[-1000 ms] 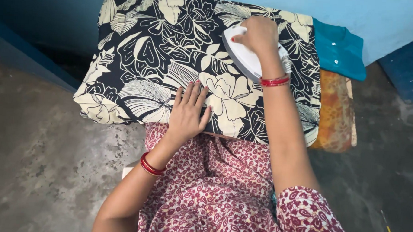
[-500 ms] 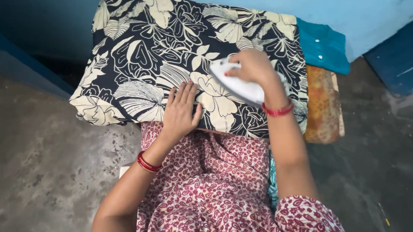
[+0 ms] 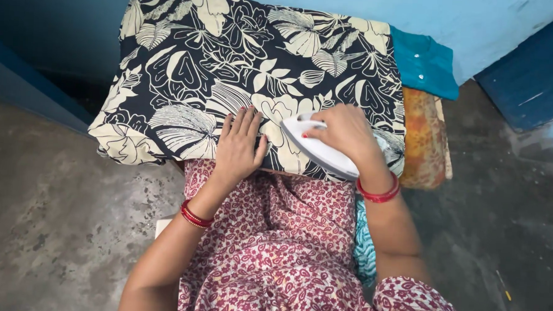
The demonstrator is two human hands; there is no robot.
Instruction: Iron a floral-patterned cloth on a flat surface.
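Note:
A black cloth with a cream flower print lies spread over a low padded surface in front of me. My right hand grips the handle of a white clothes iron, which rests on the near right part of the cloth. My left hand lies flat on the cloth's near edge, fingers together and pointing away, just left of the iron. Red bangles circle both wrists.
A teal garment with white buttons and an orange patterned cloth lie at the right end of the surface. A blue wall stands behind, a dark blue panel at right. Grey concrete floor surrounds me.
My right hand has drawn the iron from the far right of the cloth toward me, down to its near edge. My left hand has stayed pressed on the cloth.

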